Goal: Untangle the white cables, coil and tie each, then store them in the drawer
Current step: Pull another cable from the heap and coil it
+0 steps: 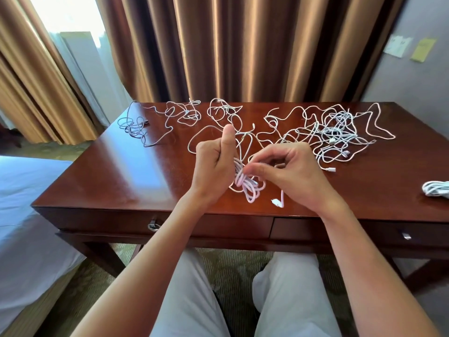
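My left hand (215, 161) grips a small coil of white cable (250, 188) above the desk's front edge, thumb pointing up. My right hand (289, 173) pinches a strand of the same cable beside the coil. The cable's plug end (277, 203) hangs below my right hand. Loose white cables lie across the back of the desk: a dense tangle (337, 135) at the right, looser loops (223, 113) in the middle, and a greyish cable (136, 127) at the left. A coiled white cable (436, 188) lies at the desk's right edge. Both drawers (218, 224) are closed.
The dark wooden desk (136, 173) stands before brown curtains (243, 45). A bed with white sheets (21, 203) is to the left. The left drawer has a ring pull (153, 226), the right drawer a small handle (406, 236). My knees are under the desk front.
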Available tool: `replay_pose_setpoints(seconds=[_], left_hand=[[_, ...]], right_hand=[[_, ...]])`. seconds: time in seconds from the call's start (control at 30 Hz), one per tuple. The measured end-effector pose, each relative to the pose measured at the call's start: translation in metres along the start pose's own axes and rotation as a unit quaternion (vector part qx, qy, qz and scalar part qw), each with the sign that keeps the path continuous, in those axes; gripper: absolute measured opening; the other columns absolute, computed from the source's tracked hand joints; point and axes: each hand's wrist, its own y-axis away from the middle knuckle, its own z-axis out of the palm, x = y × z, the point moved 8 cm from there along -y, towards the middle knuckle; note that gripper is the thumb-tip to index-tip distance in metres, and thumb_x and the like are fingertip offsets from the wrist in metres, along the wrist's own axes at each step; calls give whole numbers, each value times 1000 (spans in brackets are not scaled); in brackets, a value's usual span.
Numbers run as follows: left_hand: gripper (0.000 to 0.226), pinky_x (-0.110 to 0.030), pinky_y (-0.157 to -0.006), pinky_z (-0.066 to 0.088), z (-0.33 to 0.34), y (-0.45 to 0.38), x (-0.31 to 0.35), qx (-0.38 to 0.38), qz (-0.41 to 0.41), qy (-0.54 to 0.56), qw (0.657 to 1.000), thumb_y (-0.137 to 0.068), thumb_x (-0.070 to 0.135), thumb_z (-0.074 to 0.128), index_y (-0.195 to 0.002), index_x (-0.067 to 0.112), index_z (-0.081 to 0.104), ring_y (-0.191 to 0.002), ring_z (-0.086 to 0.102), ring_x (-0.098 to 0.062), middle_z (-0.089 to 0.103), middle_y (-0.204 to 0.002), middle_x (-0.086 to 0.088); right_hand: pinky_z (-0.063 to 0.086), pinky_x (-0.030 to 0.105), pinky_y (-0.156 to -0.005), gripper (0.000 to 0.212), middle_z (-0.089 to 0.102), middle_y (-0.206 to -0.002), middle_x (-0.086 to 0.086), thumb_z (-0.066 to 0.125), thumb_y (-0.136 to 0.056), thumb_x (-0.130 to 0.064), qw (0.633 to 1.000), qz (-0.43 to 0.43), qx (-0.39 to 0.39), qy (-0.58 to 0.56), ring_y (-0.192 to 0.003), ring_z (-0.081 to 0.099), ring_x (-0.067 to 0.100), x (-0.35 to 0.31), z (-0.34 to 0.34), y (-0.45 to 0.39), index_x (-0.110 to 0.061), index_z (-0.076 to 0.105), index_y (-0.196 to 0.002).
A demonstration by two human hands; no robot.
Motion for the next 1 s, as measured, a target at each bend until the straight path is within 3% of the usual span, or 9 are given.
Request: replay_pose_setpoints(seconds=[0.13, 0.23, 0.33, 0.43, 0.53, 0.6, 0.67, 0.77, 1.0], left_hand=[[65, -28, -45, 26, 9, 2, 2, -69, -30, 58, 995, -109, 17, 37, -50, -10, 38, -44, 31, -17, 36, -44, -18], [67, -41, -46, 25, 7, 2, -3, -37, -65, 98, 992, -107, 24, 42, -51, -12, 37, -43, 28, -35, 36, -47, -30], [68, -40, -45, 19, 2, 2, -16, 44, -126, 128, 983, -105, 32, 48, -50, -5, 28, -45, 22, -28, 30, -45, -18], [66, -33, -44, 19, -7, 2, -23, 123, -147, 121, 974, -105, 31, 49, -44, 15, 28, -43, 25, -19, 29, -42, -4], [68, -35, -47, 26, -20, 4, -25, 188, -126, 76, 971, -106, 29, 46, -47, 0, 30, -45, 30, -21, 31, -43, -20], [66, -29, -47, 25, -24, 4, -24, 198, -105, 42, 974, -106, 26, 46, -46, 9, 27, -44, 28, -14, 28, -40, -6], [64, -26, -47, 21, -26, 3, -23, 194, -86, -2, 977, -106, 24, 47, -46, 21, 23, -43, 21, -5, 24, -40, 13], [64, -26, -48, 17, -30, 4, -24, 179, -53, -67, 980, -105, 23, 49, -49, 23, 19, -44, 18, -7, 18, -43, 12], [63, -27, -46, 16, -19, 3, -12, 38, 52, -150, 987, -105, 29, 46, -49, 7, 26, -47, 20, -11, 21, -46, 2]], right_hand=[[46, 38, -61, 10, 73, -75, 17, 83, -73, -27, 996, 28, 2, -89, -65, 62, 29, 16, 1, 0, -19, 79, -76], [42, 40, -59, 6, 69, -73, 24, 77, -79, -27, 981, 69, -2, -182, -62, 56, 30, 35, 14, 4, -22, 80, -80], [39, 23, -47, 14, 62, -65, 11, 67, -91, -11, 971, 99, 33, -214, -50, 48, 15, 50, 30, 15, -19, 78, -87], [37, 18, -46, 29, 57, -61, -5, 52, -102, 0, 982, 98, 59, -151, -47, 43, 7, 50, 47, 25, -20, 71, -99], [40, 17, -54, 22, 57, -62, -13, 52, -104, -10, 995, 89, 43, -26, -50, 52, 2, 39, 61, 35, -25, 67, -98], [37, 21, -55, 25, 54, -58, -15, 52, -100, -11, 994, 74, 0, 77, -52, 51, 5, 31, 74, 42, -28, 57, -83], [35, 32, -56, 20, 46, -56, -10, 51, -95, -14, 984, 68, -38, 159, -52, 41, 15, 24, 83, 48, -22, 48, -77], [36, 38, -59, 17, 47, -65, -5, 49, -93, -18, 960, 47, -70, 268, -63, 42, 26, 10, 84, 52, -17, 45, -77], [50, 38, -77, 16, 64, -83, -4, 59, -98, -25, 932, -77, -29, 352, -85, 56, 20, -25, 36, 30, -19, 74, -97]])
